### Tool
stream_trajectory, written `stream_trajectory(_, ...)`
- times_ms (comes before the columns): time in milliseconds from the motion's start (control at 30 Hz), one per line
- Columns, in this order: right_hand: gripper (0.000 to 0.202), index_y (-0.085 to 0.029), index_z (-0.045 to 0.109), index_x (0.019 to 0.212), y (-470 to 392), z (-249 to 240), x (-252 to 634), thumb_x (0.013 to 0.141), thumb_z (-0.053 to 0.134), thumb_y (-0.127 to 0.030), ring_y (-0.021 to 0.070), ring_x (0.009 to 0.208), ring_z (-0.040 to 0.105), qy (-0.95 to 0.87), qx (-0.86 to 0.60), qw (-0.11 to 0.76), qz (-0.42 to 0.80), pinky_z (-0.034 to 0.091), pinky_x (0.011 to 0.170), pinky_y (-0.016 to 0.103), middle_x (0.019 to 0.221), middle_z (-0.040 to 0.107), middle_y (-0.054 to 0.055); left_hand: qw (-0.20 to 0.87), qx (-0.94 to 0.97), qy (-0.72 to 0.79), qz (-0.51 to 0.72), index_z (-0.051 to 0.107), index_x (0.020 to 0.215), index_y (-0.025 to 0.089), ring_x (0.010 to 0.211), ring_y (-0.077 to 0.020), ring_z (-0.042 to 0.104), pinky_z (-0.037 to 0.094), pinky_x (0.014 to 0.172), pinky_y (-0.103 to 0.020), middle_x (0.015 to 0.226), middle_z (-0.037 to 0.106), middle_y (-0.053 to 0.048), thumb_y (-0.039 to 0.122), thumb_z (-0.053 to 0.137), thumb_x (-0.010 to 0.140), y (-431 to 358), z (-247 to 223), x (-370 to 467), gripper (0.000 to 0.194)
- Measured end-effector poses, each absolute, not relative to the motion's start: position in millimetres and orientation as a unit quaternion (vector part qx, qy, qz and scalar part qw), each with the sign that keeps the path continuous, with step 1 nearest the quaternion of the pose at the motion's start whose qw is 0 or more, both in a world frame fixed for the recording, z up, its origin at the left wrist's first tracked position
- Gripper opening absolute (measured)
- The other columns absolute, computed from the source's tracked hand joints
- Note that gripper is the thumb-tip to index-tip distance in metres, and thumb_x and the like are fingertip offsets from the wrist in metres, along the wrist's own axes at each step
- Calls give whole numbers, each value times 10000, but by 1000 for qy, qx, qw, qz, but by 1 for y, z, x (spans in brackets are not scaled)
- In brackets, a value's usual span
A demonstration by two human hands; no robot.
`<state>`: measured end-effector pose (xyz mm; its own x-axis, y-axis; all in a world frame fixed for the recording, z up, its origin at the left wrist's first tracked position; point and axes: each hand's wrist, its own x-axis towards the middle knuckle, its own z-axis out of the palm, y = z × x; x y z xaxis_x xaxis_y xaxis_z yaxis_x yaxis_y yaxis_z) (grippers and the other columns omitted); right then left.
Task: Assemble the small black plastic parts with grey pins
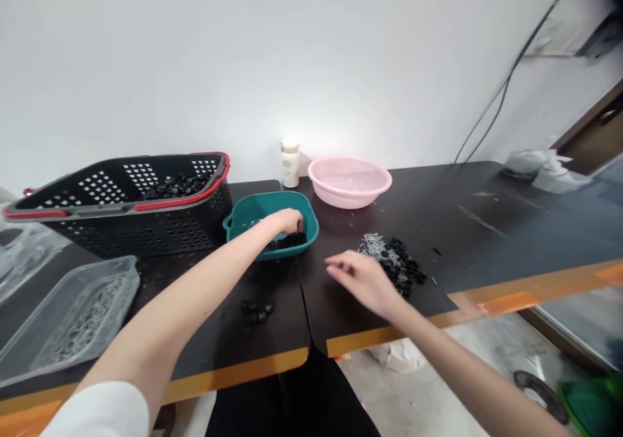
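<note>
My left hand (288, 221) reaches into the teal basin (268, 202), its fingers closed down at the black round parts (292, 240) inside; what they grip is hidden. My right hand (359, 277) hovers over the dark table with thumb and fingers curved toward each other, a small dark thing showing between them, too small to name. Just behind and right of it lie a heap of silver screws (376, 247) and a pile of black parts (406, 271). Several black caps (261, 316) lie loose near the front edge.
A black basket (195, 229) with red handles holds more black parts at the left. In front of it stands a clear tray (127, 274) of screws. A cream bottle (291, 166) and a pink basin (348, 197) stand near the wall. Orange tape lines the table's front edge.
</note>
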<state>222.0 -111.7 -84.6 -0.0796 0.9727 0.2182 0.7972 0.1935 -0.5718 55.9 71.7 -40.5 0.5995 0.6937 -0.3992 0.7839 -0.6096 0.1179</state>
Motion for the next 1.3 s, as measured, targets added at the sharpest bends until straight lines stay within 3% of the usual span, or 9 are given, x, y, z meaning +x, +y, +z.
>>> stream_trajectory(100, 185, -200, 748, 1015, -83, -80, 287, 890, 618, -240, 251, 922, 695, -644, -709, 265, 112, 530, 872, 399, 995, 757, 71, 158, 880, 413, -175, 599, 1211, 164, 1020, -234, 649, 564, 853, -439, 1217, 631, -94, 319, 608, 940, 74, -43, 54, 312)
stream_trajectory(167, 150, -174, 722, 994, -63, -78, 322, 905, 635, -257, 241, 938, 688, -613, -746, 233, 117, 533, 881, 424, 1006, 741, 70, 160, 878, 416, -173, 597, 1215, 163, 1026, -237, 647, 562, 857, -443, 1222, 628, -96, 319, 608, 940, 73, -44, 53, 316)
stream_trajectory(467, 250, -160, 632, 1154, -5, -89, 357, 952, 611, -306, 220, 966, 669, -609, -743, 111, 257, 576, 815, 406, 1166, 661, 75, 173, 874, 434, -132, 598, 1214, 164, 1038, -240, 643, 557, 868, -450, 1229, 626, -97, 319, 611, 938, 64, -39, 41, 317)
stream_trajectory(667, 253, -168, 635, 1160, -3, -82, 354, 952, 608, -308, 229, 979, 663, -608, -727, 95, 303, 575, 820, 404, 1192, 652, 72, 212, 870, 440, -70, 601, 1207, 161, 1028, -237, 646, 559, 863, -448, 1218, 630, -95, 319, 612, 937, 57, -35, 42, 313)
stream_trajectory(800, 235, -158, 637, 1135, -15, -72, 347, 955, 608, -305, 208, 931, 674, -604, -724, 137, 303, 580, 792, 392, 1134, 668, 67, 259, 861, 437, 21, 624, 1150, 147, 978, -222, 662, 564, 840, -434, 1147, 661, -85, 307, 625, 929, 48, -21, 32, 273)
stream_trajectory(967, 236, -132, 693, 908, -45, -51, 322, 881, 677, -366, 200, 828, 695, -613, -683, 262, 299, 549, 787, 346, 889, 744, 64, 368, 823, 394, 181, 694, 1030, 149, 865, -180, 693, 540, 836, -324, 891, 741, -42, 253, 688, 843, -1, 1, 11, 214)
stream_trajectory(1133, 339, -195, 729, 899, -108, -26, 254, 755, 745, -501, 219, 851, 711, -634, -588, 358, 353, 558, 764, 320, 917, 776, 70, 465, 726, 395, 318, 714, 981, 159, 698, -131, 654, 540, 718, -275, 795, 708, -20, 307, 714, 765, -81, -8, -10, 262)
stream_trajectory(1200, 267, -202, 730, 842, -135, -19, 220, 727, 799, -432, 213, 791, 714, -628, -520, 417, 401, 571, 701, 312, 857, 773, 63, 554, 620, 381, 404, 725, 825, 164, 596, -113, 598, 510, 614, -243, 678, 664, 5, 262, 815, 630, -109, -21, -18, 237)
stream_trajectory(1300, 142, -215, 703, 809, -163, -13, 176, 755, 791, -314, 176, 707, 711, -636, -448, 463, 424, 582, 665, 281, 771, 756, 25, 602, 526, 367, 475, 711, 675, 168, 524, -100, 546, 463, 528, -212, 573, 598, 28, 190, 883, 529, -139, -42, -30, 226)
